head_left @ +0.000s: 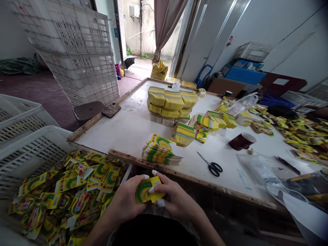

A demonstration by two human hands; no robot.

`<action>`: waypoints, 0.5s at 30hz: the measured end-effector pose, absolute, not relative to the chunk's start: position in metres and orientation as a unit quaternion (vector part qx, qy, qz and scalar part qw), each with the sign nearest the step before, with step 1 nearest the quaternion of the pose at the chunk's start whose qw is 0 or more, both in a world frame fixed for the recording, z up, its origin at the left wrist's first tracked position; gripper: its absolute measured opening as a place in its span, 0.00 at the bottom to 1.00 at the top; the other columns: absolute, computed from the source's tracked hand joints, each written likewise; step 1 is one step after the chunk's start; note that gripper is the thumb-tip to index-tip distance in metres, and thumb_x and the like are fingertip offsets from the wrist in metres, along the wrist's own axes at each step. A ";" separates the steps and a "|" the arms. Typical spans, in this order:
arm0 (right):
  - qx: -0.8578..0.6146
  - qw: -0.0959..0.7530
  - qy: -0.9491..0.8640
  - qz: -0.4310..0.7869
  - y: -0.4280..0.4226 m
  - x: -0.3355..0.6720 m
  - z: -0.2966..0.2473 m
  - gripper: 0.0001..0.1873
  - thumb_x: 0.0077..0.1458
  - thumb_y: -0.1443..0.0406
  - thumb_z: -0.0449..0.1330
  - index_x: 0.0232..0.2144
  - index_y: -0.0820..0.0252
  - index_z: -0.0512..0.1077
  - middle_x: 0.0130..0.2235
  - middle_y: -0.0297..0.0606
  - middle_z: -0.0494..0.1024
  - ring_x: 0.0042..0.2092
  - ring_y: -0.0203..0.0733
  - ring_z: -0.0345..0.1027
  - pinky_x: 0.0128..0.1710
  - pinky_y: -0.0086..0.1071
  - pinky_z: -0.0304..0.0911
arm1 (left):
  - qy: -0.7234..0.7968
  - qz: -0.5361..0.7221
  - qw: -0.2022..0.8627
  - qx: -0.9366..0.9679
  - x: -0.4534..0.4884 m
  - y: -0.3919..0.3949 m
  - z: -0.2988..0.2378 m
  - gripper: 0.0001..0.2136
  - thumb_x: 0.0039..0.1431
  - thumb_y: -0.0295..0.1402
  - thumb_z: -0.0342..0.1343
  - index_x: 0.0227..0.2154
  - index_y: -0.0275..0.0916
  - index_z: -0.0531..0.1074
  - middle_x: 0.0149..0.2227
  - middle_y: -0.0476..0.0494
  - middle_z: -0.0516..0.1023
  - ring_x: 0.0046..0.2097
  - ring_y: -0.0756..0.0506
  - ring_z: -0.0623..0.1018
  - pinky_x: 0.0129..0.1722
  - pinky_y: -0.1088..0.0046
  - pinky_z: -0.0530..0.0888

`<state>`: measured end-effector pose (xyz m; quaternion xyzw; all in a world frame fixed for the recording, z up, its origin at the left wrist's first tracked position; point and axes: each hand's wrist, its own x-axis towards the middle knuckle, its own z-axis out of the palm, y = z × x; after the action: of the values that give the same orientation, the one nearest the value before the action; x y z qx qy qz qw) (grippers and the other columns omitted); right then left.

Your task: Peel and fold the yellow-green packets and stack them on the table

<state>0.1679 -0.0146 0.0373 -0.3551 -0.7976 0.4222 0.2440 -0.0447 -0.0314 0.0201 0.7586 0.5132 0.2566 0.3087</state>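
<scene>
packet stack (146, 192) held just below table (133, 130) edge, fingers of left hand (126, 203) & right hand (176, 201) pinching it both sides; prob best keep edges flush, grip even.

Counted from my seat:

- One scissors (210, 165), one mug (242, 141) and one phone (111, 110) at the far left edge.
- Two crates (30, 143) near left, holding loose packets (77, 194) too many to count.
- One fanned stack (159, 150) on the table.
- One small stack (146, 191), shared between my left hand (125, 201) and right hand (176, 200).
- Bundles (173, 99) farther back: number unclear.
</scene>
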 end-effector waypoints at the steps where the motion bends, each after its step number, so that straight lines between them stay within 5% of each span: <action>1: -0.363 0.252 -0.791 0.424 -0.014 0.168 0.039 0.13 0.51 0.66 0.65 0.41 0.57 0.77 0.60 0.49 0.66 0.60 0.51 0.63 0.57 0.40 0.61 | 0.512 0.254 0.298 0.765 -0.043 -0.031 0.020 0.25 0.48 0.36 0.63 0.50 0.43 0.64 0.49 0.44 0.77 0.48 0.43 0.77 0.49 0.68 0.73; 4: -0.401 0.299 -0.763 0.410 -0.016 0.160 0.034 0.14 0.48 0.68 0.65 0.40 0.57 0.75 0.59 0.48 0.68 0.61 0.53 0.61 0.58 0.43 0.60 | 0.515 0.258 0.258 0.776 -0.039 -0.029 0.019 0.25 0.49 0.34 0.62 0.51 0.42 0.63 0.50 0.42 0.76 0.49 0.42 0.77 0.50 0.67 0.73; 9: -0.416 0.401 -0.713 0.398 0.002 0.154 0.025 0.42 0.50 0.63 0.65 0.63 0.58 0.50 0.62 0.52 0.62 0.60 0.51 0.63 0.59 0.46 0.59 | 0.582 0.257 0.201 0.745 -0.078 -0.022 0.010 0.26 0.52 0.42 0.59 0.53 0.39 0.63 0.49 0.37 0.77 0.49 0.39 0.77 0.49 0.62 0.74; 13: -0.565 0.417 -0.686 0.192 0.048 0.171 0.031 0.26 0.55 0.65 0.58 0.55 0.62 0.61 0.53 0.52 0.72 0.53 0.54 0.66 0.55 0.50 0.62 | 0.705 0.235 0.041 0.668 -0.137 -0.019 0.002 0.39 0.48 0.54 0.57 0.54 0.23 0.64 0.54 0.18 0.70 0.57 0.23 0.68 0.56 0.42 0.64; 15: -0.583 0.393 -0.691 0.165 0.069 0.179 0.030 0.24 0.50 0.71 0.56 0.52 0.64 0.65 0.49 0.53 0.73 0.52 0.57 0.65 0.54 0.55 0.60 | 0.738 0.242 0.062 0.627 -0.152 -0.021 -0.001 0.41 0.49 0.57 0.54 0.55 0.23 0.63 0.55 0.18 0.69 0.58 0.22 0.66 0.55 0.41 0.64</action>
<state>0.1791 0.0687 0.0303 -0.5834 -0.6914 0.1651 0.3929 -0.1517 -0.0210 -0.0015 0.6267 0.7381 0.2422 0.0617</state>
